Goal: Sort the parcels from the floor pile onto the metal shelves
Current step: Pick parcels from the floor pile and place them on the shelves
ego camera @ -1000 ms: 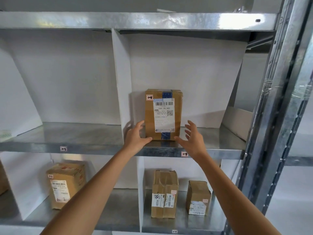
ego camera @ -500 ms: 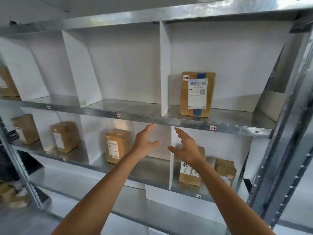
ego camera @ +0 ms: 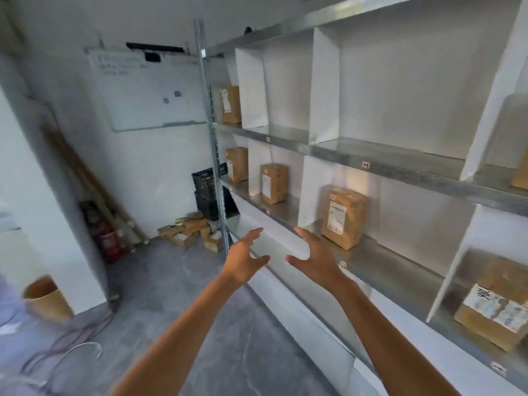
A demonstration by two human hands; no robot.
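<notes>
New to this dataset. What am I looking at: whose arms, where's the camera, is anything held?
There is no robot here. These are a person's bare arms, filmed by one wide-angle camera worn on the head, looking forward and down. The left hand and right hand are out in front with fingers spread, holding nothing. On the right stand metal shelves split by white dividers. Brown boxes already stand in several compartments, such as the parcel just past the right hand. The floor pile of unsorted boxes lies by the far wall, next to black crates. A whiteboard hangs on that wall.
</notes>
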